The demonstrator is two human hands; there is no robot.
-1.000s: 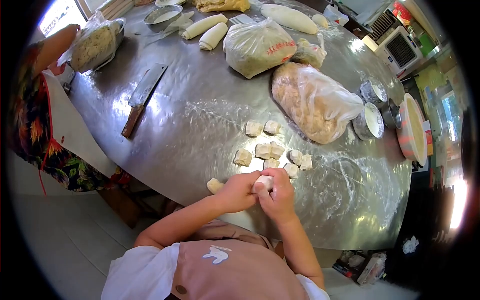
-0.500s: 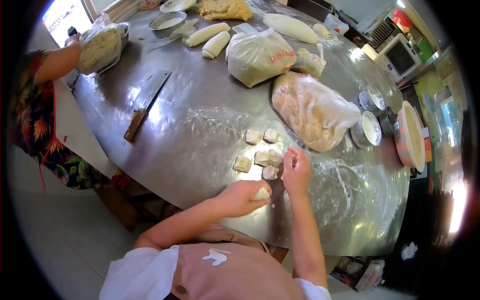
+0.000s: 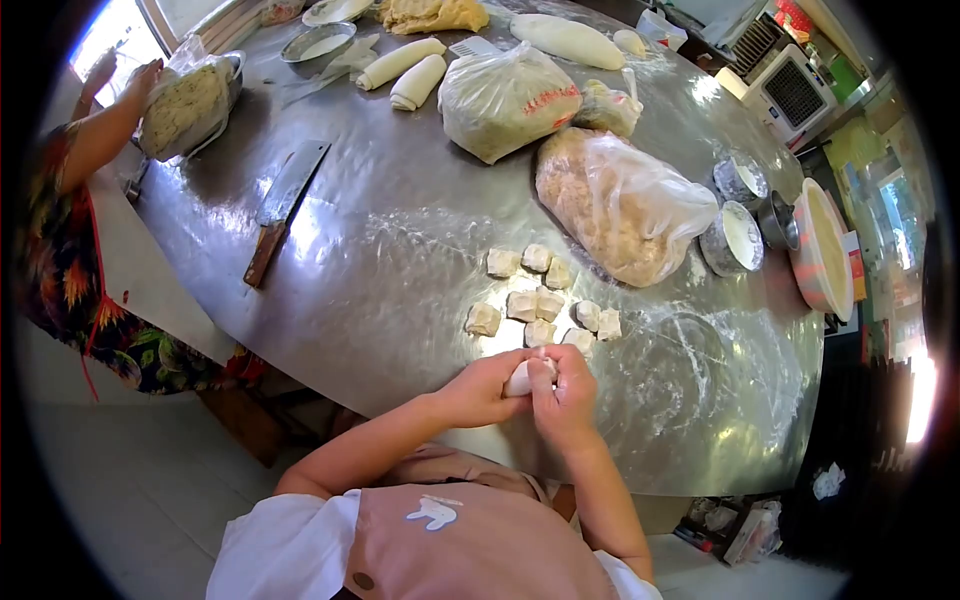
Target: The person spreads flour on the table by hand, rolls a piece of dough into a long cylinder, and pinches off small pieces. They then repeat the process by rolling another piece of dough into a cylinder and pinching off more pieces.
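Note:
My left hand [image 3: 487,388] is wrapped around a pale piece of dough [image 3: 519,380] near the front edge of the table. Fingers of my right hand [image 3: 566,394] pinch the end of the same dough, and the two hands touch. Just beyond them lie several small dough lumps [image 3: 522,305], loosely grouped on the steel surface. A few of these, such as the lump [image 3: 609,324] on the right, sit close to my right hand. Part of the held dough is hidden by my fingers.
A cleaver [image 3: 287,210] lies to the left on the metal table [image 3: 400,290]. Beyond the lumps are a bagged brown mass [image 3: 620,210] and a white plastic bag [image 3: 505,100]. Flour bowls [image 3: 732,238] stand at right. Another person's arm [image 3: 110,135] reaches toward a bagged bowl [image 3: 185,108].
My right hand has come left and closed on the dough in my left hand. More dough lumps now show beside the group. At left, the other person's hands have shifted.

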